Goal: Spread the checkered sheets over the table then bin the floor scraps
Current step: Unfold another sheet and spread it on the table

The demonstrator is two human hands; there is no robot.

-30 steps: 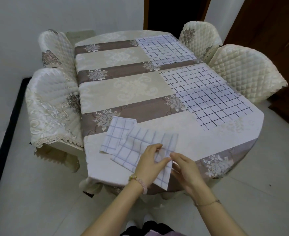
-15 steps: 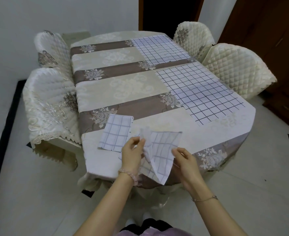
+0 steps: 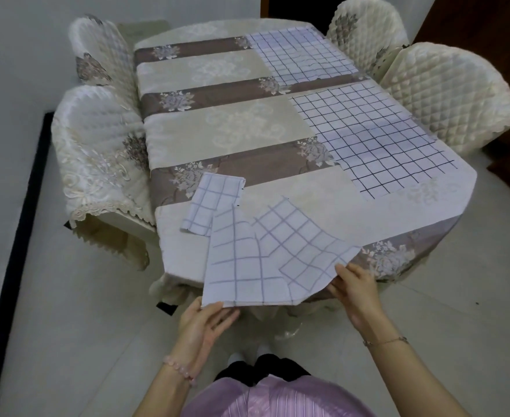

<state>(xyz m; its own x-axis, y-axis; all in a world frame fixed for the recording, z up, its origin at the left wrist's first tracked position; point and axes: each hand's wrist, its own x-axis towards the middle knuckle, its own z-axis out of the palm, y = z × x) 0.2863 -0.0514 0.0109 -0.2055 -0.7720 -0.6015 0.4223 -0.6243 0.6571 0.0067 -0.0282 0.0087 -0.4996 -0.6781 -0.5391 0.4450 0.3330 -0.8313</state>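
I hold a half-unfolded checkered sheet [image 3: 265,257] over the table's near edge. My left hand [image 3: 205,323] pinches its near left corner and my right hand [image 3: 356,287] grips its right corner. A smaller folded checkered sheet [image 3: 210,200] lies flat just beyond it, partly under the held one. Two spread checkered sheets cover the right side of the table: a large one [image 3: 371,139] in the middle and another [image 3: 299,55] at the far end. The table [image 3: 223,130] wears a beige and brown floral cloth.
Quilted cream chairs flank the table: two on the left [image 3: 97,152] and two on the right [image 3: 449,91]. Pale tiled floor [image 3: 67,326] lies around me, with small dark specks at the right [image 3: 476,303]. A dark doorway stands behind the table.
The folded sheet has been opened out wider and lowered toward the table's near edge. My hands moved apart to its left and right corners.
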